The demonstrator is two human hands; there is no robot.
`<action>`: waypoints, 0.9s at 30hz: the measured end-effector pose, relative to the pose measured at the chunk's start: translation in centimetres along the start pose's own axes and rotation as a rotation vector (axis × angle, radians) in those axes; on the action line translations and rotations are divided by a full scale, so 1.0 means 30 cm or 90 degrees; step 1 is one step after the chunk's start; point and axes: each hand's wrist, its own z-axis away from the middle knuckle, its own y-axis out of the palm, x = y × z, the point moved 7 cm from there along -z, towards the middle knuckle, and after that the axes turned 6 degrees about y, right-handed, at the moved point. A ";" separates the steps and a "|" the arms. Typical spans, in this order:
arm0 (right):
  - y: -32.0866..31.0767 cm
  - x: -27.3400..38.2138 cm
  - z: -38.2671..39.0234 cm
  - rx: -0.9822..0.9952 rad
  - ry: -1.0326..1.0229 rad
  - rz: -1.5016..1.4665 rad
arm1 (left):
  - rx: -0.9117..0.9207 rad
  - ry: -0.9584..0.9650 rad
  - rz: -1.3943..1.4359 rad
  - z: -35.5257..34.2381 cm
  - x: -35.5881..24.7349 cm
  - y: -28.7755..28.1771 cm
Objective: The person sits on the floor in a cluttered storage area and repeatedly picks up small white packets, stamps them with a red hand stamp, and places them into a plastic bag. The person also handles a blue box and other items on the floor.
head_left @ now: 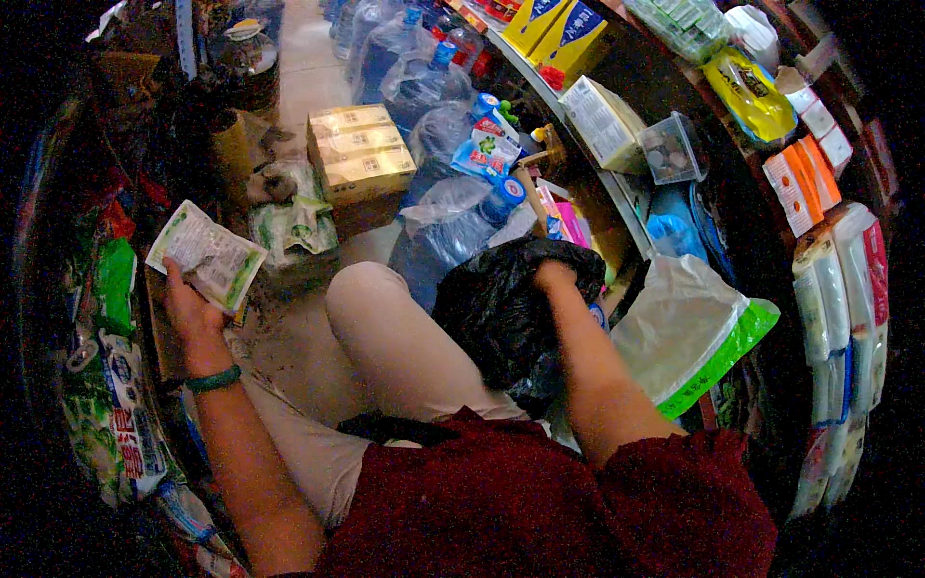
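On the left, my left hand (193, 313) grips a flat white packet (204, 255) with green edges, thumb on its printed face. My right hand (554, 276) reaches into a crumpled black plastic bag (491, 308) beside my right knee. The bag's folds hide its fingers, so what they hold, if anything, does not show. More packets, whitish and green (297, 231), lie in front of my knees, a short way right of the held one. A clear plastic bag with a bright green band (689, 332) is next to my right forearm.
Large clear blue-tinted water bottles (438, 226) line the floor ahead, beside a stack of yellowish cartons (362, 154). To the right, a shelf edge (617, 197) carries a white box (602, 123) and a clear tub of coins (673, 152). Packaged goods (125, 405) crowd the left side.
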 end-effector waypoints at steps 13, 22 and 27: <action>-0.003 0.085 -0.106 0.174 -0.132 0.145 | 0.000 -0.022 0.025 0.008 -0.002 0.026; -0.003 0.107 -0.076 0.194 -0.144 0.181 | -0.001 -0.038 0.025 -0.014 0.005 0.003; -0.017 0.111 -0.051 0.236 -0.148 0.225 | -0.004 -0.026 0.020 -0.028 0.012 -0.017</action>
